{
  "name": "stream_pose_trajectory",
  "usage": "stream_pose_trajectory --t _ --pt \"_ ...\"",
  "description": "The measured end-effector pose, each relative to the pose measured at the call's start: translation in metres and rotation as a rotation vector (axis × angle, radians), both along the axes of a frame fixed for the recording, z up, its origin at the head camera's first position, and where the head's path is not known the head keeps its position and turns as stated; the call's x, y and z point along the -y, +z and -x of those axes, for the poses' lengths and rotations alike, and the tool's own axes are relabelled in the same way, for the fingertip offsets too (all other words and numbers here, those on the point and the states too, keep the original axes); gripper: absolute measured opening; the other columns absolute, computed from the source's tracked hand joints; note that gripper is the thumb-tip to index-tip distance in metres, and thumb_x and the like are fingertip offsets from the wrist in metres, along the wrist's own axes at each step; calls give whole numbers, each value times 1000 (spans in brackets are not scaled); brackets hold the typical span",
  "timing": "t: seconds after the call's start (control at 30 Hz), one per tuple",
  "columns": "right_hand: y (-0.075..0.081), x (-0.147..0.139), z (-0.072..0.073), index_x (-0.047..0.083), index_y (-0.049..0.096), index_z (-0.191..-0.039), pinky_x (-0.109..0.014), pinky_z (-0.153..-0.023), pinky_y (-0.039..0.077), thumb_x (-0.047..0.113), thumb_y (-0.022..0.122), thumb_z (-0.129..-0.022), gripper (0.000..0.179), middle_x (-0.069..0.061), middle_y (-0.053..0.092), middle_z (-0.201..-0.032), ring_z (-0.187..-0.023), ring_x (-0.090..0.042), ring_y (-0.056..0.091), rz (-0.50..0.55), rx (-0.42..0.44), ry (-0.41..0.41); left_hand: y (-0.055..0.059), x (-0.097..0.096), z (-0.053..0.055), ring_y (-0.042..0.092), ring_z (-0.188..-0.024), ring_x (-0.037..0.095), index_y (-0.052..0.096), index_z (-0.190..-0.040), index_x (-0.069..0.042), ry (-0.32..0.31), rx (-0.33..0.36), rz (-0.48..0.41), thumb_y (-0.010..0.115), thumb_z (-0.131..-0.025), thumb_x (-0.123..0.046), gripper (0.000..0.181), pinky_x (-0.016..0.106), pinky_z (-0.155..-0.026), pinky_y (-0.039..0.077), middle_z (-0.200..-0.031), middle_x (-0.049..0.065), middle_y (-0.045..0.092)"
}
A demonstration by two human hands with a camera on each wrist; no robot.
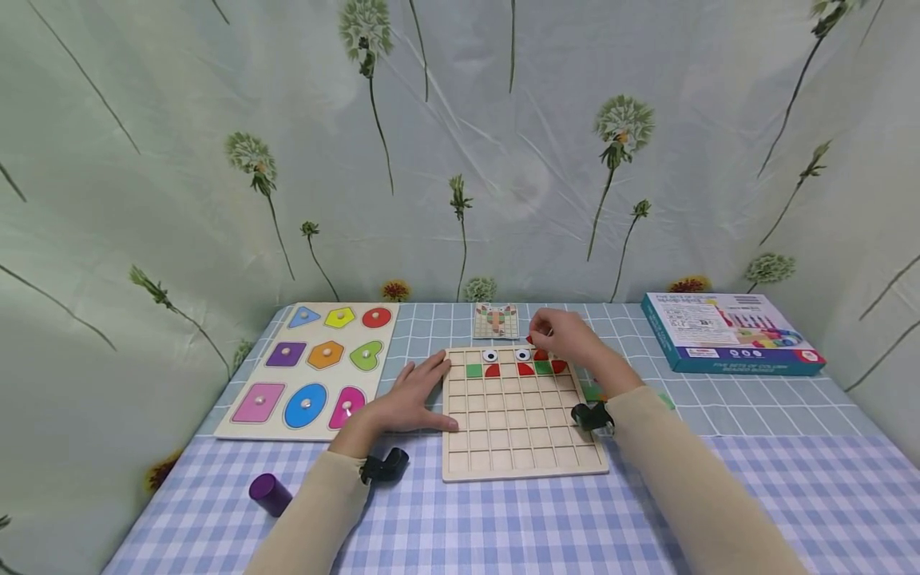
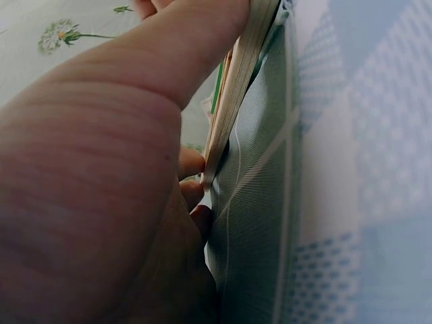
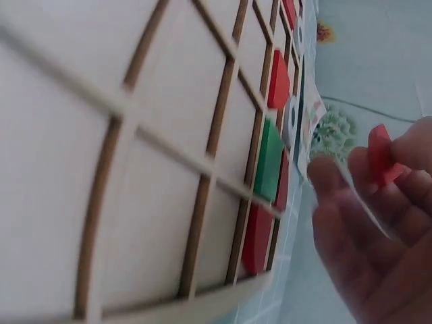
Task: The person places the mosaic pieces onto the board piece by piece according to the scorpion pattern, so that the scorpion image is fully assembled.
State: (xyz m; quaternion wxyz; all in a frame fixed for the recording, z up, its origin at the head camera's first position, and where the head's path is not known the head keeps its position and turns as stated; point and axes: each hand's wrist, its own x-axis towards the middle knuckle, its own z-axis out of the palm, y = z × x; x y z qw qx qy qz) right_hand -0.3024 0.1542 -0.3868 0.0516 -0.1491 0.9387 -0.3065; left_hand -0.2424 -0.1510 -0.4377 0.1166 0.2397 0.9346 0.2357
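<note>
A wooden grid board (image 1: 525, 435) lies on the table in front of me. My left hand (image 1: 411, 399) rests at its left edge with the fingers spread, thumb at the lower left side. In the right wrist view, my right hand (image 3: 398, 209) pinches a small red piece (image 3: 381, 156) between thumb and fingertips, off the board's far right corner. In the board's upper rows sit two round eye pieces (image 1: 523, 355), green squares (image 1: 474, 370) and several red curved pieces (image 1: 558, 366). A small pattern card (image 1: 496, 322) stands just behind the board.
Loose green pieces (image 1: 593, 394) lie right of the board, partly under my right forearm. A shape puzzle board (image 1: 247, 427) with knobbed pieces is at the left. A purple cylinder (image 1: 270, 495) stands near my left sleeve. At the back right lies a flat box (image 1: 740, 331).
</note>
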Motion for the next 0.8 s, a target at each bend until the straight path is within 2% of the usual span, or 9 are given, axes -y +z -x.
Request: stream_pose_trajectory --t 0.17,0.33,0.43,0.57,0.7,0.8 --pt "-1 11 -1 2 66 -113 -30 -61 57 15 55 -103 20 -14 68 -95 -64 -16 64 116 76 64 -1 0 0 11 -158 25 22 -160 -12 2 4 -7 79 -78 -57 110 54 -128 0 -170 5 9" --pt "-5 19 3 4 67 -126 -26 -61 51 12 54 -103 27 -14 69 -101 -66 -18 60 110 93 106 0 -1 -1 10 -158 24 22 -160 -13 4 10 1 78 -78 -57 109 54 -128 0 -171 4 9" --pt "-7 24 5 6 66 -124 -27 -63 50 10 58 -100 25 -13 68 -104 -75 -20 61 117 73 122 1 -1 0 10 -158 24 21 -161 -14 4 8 7 78 -78 -58 109 53 -128 0 -170 4 9" --pt "-9 31 5 6 66 -112 -29 -70 51 9 62 -97 15 -12 68 -106 -87 -20 62 150 65 130 1 -1 1 10 -158 24 21 -161 -14 3 8 11 77 -78 -59 110 53 -128 0 -171 4 9" --pt "-10 38 6 5 70 -106 -28 -68 49 8 60 -98 13 -11 70 -103 -84 -20 64 152 61 146 1 0 1 10 -158 24 20 -161 -14 4 9 15 77 -78 -59 110 52 -128 1 -171 4 9" --pt "-11 44 7 6 71 -110 -27 -67 49 9 60 -98 17 -10 70 -103 -83 -20 64 130 39 160 0 0 1 11 -158 24 20 -161 -14 3 8 14 77 -78 -59 110 53 -128 1 -170 4 9"
